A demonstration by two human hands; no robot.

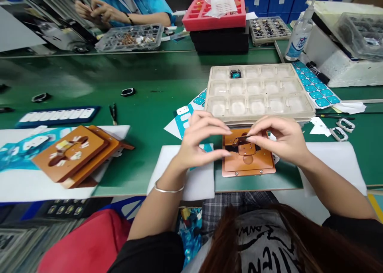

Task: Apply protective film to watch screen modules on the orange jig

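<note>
Green worktop point(167, 69), lower centre: right hand point(278, 139) pinches small black frame point(242, 140) over orange jig point(248, 159), left hand point(203, 139) half-open beside it; weak pinch could drop or misseat the frame.

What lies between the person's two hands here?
The head view shows a small dark frame, pinched by the right hand, over an orange fixture plate.

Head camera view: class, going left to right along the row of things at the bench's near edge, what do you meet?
stacked orange boards → white foam pad → orange jig plate → second white foam pad
</note>
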